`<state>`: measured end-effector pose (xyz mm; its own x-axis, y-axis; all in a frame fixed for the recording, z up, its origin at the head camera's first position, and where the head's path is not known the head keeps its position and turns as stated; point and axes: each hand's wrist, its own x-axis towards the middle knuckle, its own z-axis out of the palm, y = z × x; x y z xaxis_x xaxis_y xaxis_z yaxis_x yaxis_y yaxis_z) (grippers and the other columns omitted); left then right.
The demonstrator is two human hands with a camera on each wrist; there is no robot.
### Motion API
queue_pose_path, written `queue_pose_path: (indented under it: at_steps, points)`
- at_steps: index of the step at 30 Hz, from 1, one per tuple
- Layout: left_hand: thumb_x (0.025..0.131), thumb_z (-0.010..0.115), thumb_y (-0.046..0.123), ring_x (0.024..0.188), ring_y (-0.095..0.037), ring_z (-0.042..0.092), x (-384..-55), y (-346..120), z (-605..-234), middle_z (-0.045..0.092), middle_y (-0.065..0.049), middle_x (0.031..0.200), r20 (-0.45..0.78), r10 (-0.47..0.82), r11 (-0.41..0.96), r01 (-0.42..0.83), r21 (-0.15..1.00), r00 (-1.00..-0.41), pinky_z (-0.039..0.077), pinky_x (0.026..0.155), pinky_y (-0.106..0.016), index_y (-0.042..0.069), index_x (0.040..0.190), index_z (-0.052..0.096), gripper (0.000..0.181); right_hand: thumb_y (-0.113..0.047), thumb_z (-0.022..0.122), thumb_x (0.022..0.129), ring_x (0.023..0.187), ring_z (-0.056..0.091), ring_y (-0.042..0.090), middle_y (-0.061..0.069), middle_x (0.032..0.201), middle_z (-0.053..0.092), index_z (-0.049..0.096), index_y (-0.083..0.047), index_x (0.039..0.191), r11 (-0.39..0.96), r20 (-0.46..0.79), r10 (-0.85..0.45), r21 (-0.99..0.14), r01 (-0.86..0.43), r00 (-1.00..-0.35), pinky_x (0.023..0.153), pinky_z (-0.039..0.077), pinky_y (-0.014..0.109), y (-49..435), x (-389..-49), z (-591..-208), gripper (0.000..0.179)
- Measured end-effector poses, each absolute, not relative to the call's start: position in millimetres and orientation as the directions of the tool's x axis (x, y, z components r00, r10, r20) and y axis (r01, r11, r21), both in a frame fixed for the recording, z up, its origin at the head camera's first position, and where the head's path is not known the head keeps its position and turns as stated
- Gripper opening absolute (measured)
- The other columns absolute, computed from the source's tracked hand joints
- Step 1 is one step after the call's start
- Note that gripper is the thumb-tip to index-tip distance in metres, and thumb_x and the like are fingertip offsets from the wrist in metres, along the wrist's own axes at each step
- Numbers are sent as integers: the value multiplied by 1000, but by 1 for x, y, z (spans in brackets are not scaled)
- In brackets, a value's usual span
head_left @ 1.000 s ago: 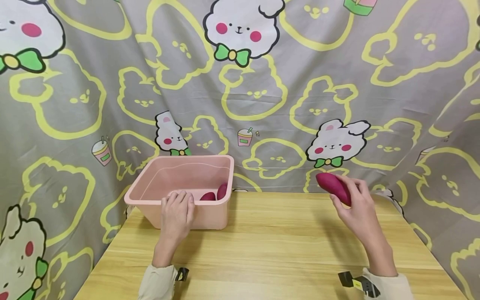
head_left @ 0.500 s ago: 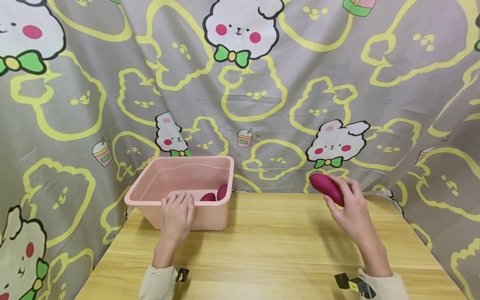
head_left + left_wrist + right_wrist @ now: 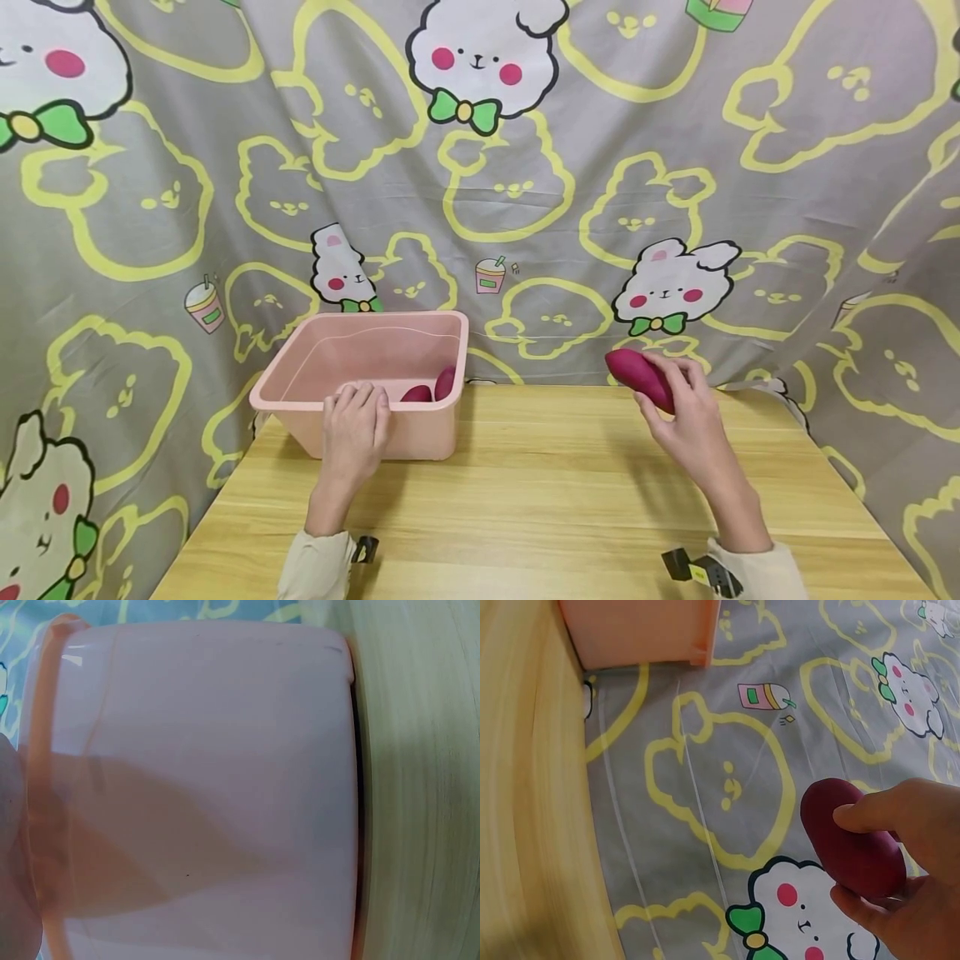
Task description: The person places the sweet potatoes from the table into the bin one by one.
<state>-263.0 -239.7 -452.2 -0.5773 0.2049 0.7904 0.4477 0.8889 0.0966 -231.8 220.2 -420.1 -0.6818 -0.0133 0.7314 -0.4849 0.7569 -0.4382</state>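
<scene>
My right hand grips a purple-red sweet potato in the air above the right side of the table. In the right wrist view its thumb lies along one side of the sweet potato, with fingers on the other. At the left, my left hand holds the front rim of a pink plastic bin, fingers hooked over the edge. Two similar sweet potatoes show inside the bin at its right end, one low at the front, the other against the right wall. The front wall hides part of the bin's floor.
The bin stands on a light wooden table, near its back left edge. A grey curtain with yellow outlines and white cartoon animals hangs right behind the table and along both sides.
My right hand has moved a little to the left with the sweet potato in its grip. The left hand and the bin have stayed in place.
</scene>
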Motion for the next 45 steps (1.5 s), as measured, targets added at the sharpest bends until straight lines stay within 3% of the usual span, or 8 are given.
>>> queue_pose_path:
  at_steps: [10, 31, 45]
  points:
    - [105, 38, 20, 87, -36, 53, -263, -241, -451, 59, -9, 85, 766, 216, 887, 449, 105, -605, 35, 78, -51, 8, 88, 58, 29, 4, 81, 81, 103, 58, 38, 23, 123, 51, 60, -8, 139, 747, 726, -35, -438, -500, -687, 77, 50, 56, 212, -234, -424, 63]
    - [105, 38, 20, 89, -37, 54, -261, -240, -449, 61, -9, 87, 767, 215, 890, 445, 101, -605, 35, 81, -52, 8, 89, 59, 29, -2, 81, 84, 100, 60, 30, 18, 125, 53, 60, -9, 139, 701, 712, -80, -458, -547, -698, 74, 53, 49, 181, -243, -433, 60]
    - [106, 36, 22, 88, -38, 54, -261, -239, -450, 62, -10, 86, 766, 207, 894, 436, 105, -609, 35, 80, -52, 8, 88, 59, 32, -5, 80, 86, 104, 59, 27, 13, 126, 53, 59, -14, 141, 623, 682, -115, -517, -587, -722, 83, 54, 49, 147, -252, -430, 60]
